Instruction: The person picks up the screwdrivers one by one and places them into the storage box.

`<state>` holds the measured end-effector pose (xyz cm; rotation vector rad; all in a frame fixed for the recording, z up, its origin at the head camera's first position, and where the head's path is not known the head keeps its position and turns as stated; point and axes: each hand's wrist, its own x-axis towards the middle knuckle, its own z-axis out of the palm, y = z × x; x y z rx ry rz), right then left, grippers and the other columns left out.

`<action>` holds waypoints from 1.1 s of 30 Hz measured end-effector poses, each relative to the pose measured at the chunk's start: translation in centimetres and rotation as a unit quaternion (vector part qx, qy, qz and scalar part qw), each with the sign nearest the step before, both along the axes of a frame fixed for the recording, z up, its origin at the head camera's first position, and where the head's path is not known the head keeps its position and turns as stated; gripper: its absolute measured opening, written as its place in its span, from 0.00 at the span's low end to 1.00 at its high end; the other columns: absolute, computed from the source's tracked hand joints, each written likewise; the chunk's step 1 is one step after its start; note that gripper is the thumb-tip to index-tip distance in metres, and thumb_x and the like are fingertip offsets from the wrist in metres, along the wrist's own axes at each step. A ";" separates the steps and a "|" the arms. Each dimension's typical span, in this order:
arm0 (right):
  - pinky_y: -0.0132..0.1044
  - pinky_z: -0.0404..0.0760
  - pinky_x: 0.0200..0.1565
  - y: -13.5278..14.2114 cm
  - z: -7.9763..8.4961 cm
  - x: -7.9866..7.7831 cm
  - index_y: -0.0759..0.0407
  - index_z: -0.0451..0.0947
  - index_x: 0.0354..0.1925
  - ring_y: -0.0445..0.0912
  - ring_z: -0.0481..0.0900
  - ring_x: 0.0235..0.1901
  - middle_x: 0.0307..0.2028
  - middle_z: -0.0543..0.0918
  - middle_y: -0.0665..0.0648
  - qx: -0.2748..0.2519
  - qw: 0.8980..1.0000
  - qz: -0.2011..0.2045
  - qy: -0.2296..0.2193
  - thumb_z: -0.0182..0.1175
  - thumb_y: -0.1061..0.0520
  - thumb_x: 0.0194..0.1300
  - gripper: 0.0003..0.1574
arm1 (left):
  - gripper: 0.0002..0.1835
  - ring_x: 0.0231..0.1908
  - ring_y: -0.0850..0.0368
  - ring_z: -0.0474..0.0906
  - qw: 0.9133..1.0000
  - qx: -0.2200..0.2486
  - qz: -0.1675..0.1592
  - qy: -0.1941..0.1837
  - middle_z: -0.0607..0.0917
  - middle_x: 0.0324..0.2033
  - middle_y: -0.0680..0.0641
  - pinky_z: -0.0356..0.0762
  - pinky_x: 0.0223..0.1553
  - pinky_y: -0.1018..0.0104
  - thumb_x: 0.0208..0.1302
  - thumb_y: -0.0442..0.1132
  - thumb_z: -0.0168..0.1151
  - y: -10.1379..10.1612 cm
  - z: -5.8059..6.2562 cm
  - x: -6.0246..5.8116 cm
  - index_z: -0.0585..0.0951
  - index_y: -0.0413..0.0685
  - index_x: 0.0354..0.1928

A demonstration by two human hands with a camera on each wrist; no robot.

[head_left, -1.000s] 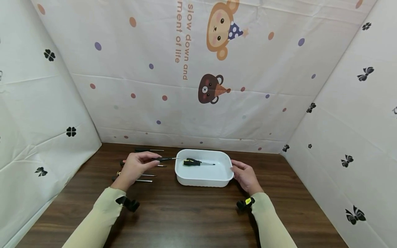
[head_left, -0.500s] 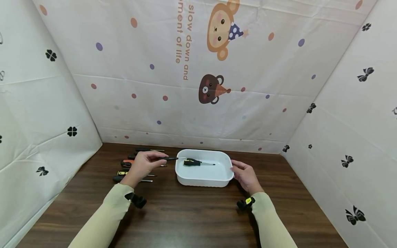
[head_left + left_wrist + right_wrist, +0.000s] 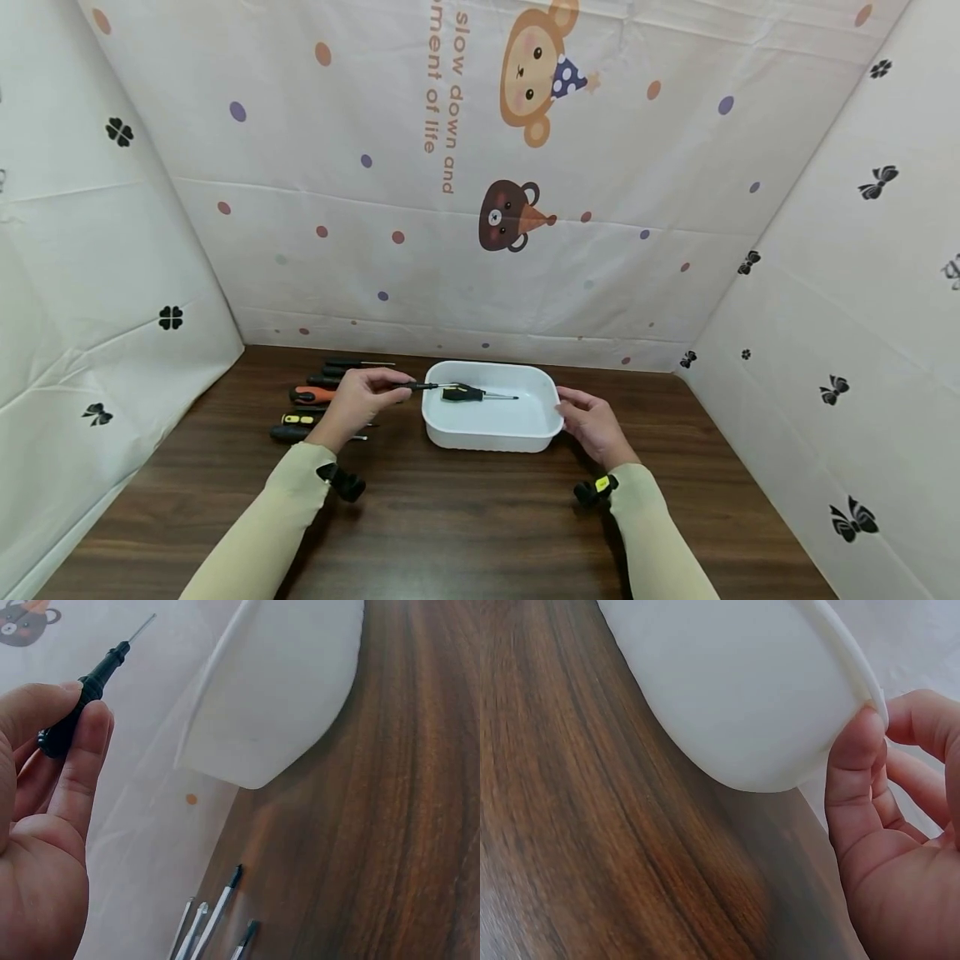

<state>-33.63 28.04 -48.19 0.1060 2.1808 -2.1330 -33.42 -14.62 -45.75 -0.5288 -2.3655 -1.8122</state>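
Between thumb and fingers, my left hand (image 3: 362, 407) pinches a small black screwdriver (image 3: 84, 701) by its handle. Its thin metal shaft points right, over the left rim of a white plastic tub (image 3: 487, 440). Inside the tub lies a black and yellow screwdriver (image 3: 463, 393), its shaft to the right; the held one's tip overlaps its handle in the head view. At the tub's right end, my right hand (image 3: 596, 429) grips the rim, thumb and forefinger on either side of the wall (image 3: 862, 682).
Left of the tub, several screwdrivers lie in a row on the dark wooden table (image 3: 450, 517), among them an orange-handled screwdriver (image 3: 309, 395) and a yellow and black one (image 3: 297, 419). My left forearm partly covers their shafts. Patterned white cloth (image 3: 420, 275) stands behind and at both sides.
My left hand has moved right with the small screwdriver, bringing its tip from the tub's left rim to above the inside. The right hand and the tub have stayed put.
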 end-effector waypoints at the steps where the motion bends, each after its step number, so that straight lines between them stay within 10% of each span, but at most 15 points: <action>1: 0.33 0.87 0.41 0.0 0.0 0.0 0.67 0.72 0.69 0.42 0.84 0.35 0.51 0.86 0.58 0.003 1.000 0.004 0.001 0.65 0.63 0.70 0.32 | 0.08 0.39 0.60 0.86 1.000 -0.002 0.000 0.001 0.90 0.45 0.46 0.84 0.38 0.68 0.62 0.37 0.74 0.1 -0.1 0.0 0.91 0.52 0.44; 33: 0.32 0.87 0.41 -0.4 -0.2 -0.1 0.69 0.70 0.70 0.41 0.85 0.35 0.61 0.82 0.66 -0.006 1.000 0.001 0.002 0.61 0.63 0.72 0.30 | 0.10 0.43 0.57 0.87 0.995 -0.092 -0.025 -0.016 0.91 0.45 0.46 0.86 0.45 0.62 0.61 0.37 0.76 4.9 -0.1 -3.0 0.91 0.48 0.44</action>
